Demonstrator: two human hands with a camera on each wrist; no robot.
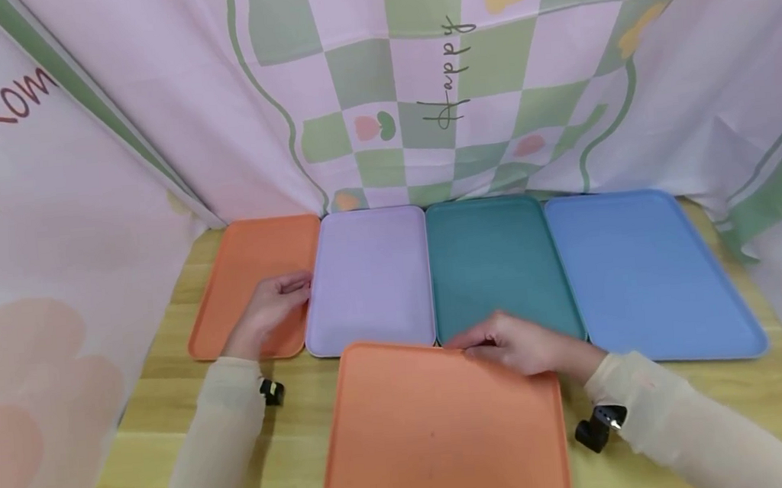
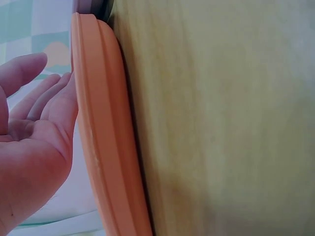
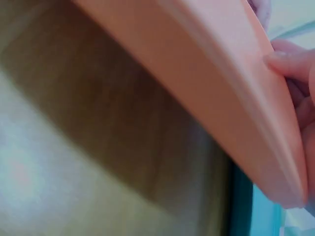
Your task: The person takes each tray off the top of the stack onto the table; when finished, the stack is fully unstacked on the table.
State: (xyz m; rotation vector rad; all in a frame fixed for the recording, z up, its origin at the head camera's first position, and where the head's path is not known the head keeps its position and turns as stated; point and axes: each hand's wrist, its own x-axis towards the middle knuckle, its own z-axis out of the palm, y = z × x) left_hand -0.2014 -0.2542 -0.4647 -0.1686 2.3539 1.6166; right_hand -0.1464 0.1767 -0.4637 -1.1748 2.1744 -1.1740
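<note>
My right hand [image 1: 509,342] pinches the far edge of a front orange tray [image 1: 447,431], thumb on its upper face. In the right wrist view this tray [image 3: 236,73] is tilted above the wood, with a shadow beneath it. My left hand [image 1: 275,303] lies over a second orange tray [image 1: 247,255] at the far left of a row, its fingertips right at the left edge of a lilac tray [image 1: 376,276]. In the left wrist view the left hand [image 2: 44,132] has its fingers extended and thumb apart, beside the rim of the left orange tray [image 2: 106,123].
To the right of the lilac tray lie a dark green tray [image 1: 495,259] and a blue tray [image 1: 648,270], side by side on the wooden table [image 1: 291,466]. A printed checkered cloth [image 1: 419,81] hangs behind the row, with more cloth at both sides.
</note>
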